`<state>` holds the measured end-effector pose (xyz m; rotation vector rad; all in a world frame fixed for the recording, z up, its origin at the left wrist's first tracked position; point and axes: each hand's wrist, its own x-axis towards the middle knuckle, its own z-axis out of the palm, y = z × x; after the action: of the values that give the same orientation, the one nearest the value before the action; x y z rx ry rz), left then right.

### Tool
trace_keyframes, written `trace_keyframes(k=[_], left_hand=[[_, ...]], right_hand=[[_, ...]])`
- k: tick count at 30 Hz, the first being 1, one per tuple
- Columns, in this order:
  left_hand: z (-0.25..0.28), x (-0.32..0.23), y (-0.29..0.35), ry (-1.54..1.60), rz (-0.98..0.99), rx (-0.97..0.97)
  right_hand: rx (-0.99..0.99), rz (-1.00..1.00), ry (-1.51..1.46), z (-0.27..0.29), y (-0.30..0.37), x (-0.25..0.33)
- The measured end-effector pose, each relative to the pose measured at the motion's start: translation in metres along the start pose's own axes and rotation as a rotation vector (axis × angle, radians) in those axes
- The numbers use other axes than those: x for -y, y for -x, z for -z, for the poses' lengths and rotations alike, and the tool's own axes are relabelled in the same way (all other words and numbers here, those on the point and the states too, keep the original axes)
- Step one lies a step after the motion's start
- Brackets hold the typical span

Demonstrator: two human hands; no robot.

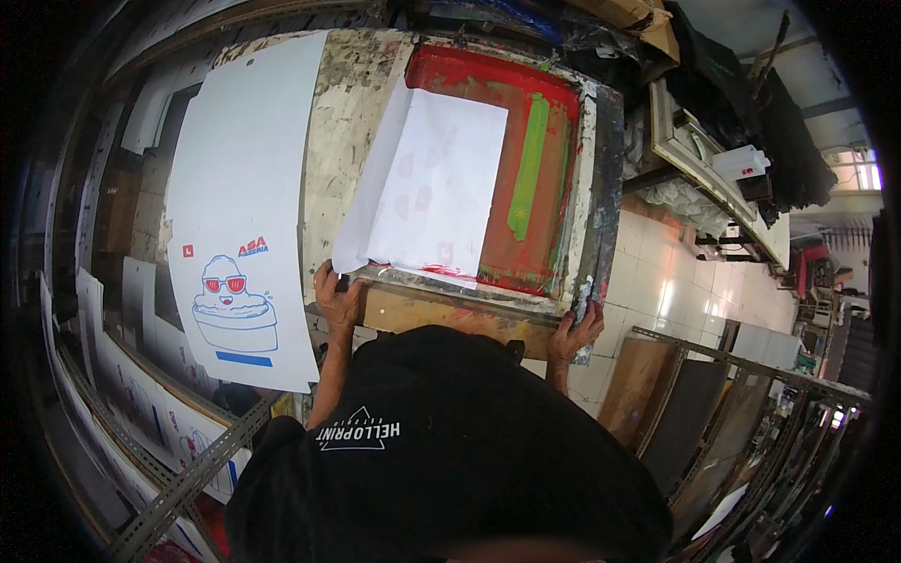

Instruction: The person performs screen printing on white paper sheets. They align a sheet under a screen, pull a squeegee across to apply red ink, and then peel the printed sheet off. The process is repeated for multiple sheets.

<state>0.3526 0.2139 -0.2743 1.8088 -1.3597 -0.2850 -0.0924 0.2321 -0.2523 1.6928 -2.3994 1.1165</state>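
A screen-printing frame (588,141) smeared with red ink lies in front of me. My left hand (340,296) closes on its near left corner, beside the lower edge of a white paper sheet. At the near right corner, my right hand (575,335) grips the frame's edge, thumb and fingers bent around it. The white sheet (460,169) covers the left part of the mesh, its left side curled up, with faint pink marks showing through. A green strip (528,169) runs along the right part of the red-brown mesh (497,225).
Left of the frame lies a large white board (249,150) printed with a blue and red cartoon figure. Metal racks (174,502) holding printed boards stand at the lower left. More slotted racks (751,375) stand on the right, beside the tiled floor (648,253). A table (699,159) stands at the upper right.
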Motion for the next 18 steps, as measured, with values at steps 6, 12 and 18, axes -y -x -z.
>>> trace_keyframes(k=[6, 12, 18], left_hand=[[-0.004, -0.01, 0.001, 0.003, 0.048, -0.056], [0.004, -0.015, -0.004, -0.053, 0.053, -0.05], [0.003, -0.011, -0.003, -0.07, 0.029, -0.045]], right_hand=[[-0.008, 0.018, 0.021, -0.001, -0.001, 0.005], [0.02, 0.028, -0.048, -0.002, 0.005, -0.006], [0.03, 0.005, 0.013, 0.003, 0.006, 0.005]])
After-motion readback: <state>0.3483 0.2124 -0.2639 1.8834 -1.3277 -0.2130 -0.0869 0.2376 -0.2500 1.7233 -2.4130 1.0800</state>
